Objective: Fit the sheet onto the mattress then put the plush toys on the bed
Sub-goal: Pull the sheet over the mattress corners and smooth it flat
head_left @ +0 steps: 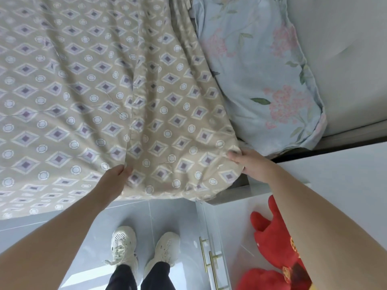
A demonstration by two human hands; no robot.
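Note:
A beige sheet (88, 84) with purple diamonds and white circles covers most of the bed, and its near edge hangs over the side. My left hand (115, 181) grips a fold of the sheet near the bed's edge. My right hand (249, 164) pinches the sheet at its near right corner, by the end of the mattress. A red plush toy (274, 243) lies on a white cabinet at the lower right, partly hidden behind my right forearm.
A pale blue flowered pillow (261, 76) lies at the bed's right end against a white padded headboard (345, 59). The white cabinet (335, 168) with gold handles (211, 260) stands right of the bed. My feet (144, 248) stand on grey floor tiles.

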